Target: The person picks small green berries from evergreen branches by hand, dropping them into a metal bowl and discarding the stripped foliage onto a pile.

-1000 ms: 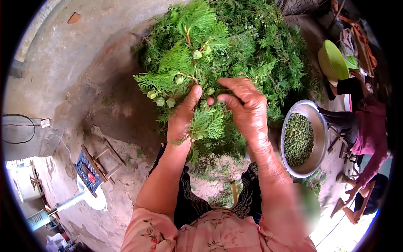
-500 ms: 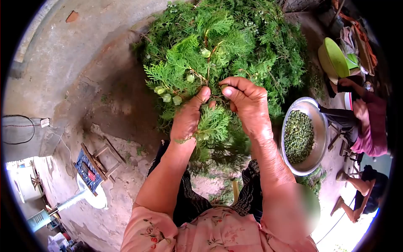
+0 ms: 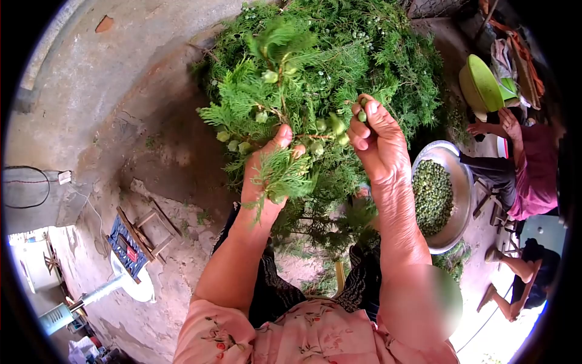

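My left hand (image 3: 264, 162) is closed around the stem of a green conifer branch (image 3: 280, 100) with flat, feathery sprays. Pale green cones (image 3: 233, 145) cluster along its twigs on both sides of the hand. A little to the right, my right hand (image 3: 382, 142) is raised with its fingertips pinched on small green cones (image 3: 362, 114), apart from the branch. Behind both hands rises a large heap of cut conifer branches (image 3: 388, 67). Near my right forearm stands a metal basin (image 3: 465, 197) partly filled with many green cones (image 3: 431, 197).
At the right a person in a purple top (image 3: 538, 164) sits near a green tub (image 3: 482, 85). Farther down is another seated person's leg (image 3: 512, 273). A low wooden seat (image 3: 151, 233) and a white pedestal fan (image 3: 136, 285) are at the left, by a concrete wall (image 3: 121, 73).
My right hand has pulled away from the branch, up and to the right, with cones in its fingertips. The branch in my left hand has shifted slightly left. The co-worker's hands have moved up.
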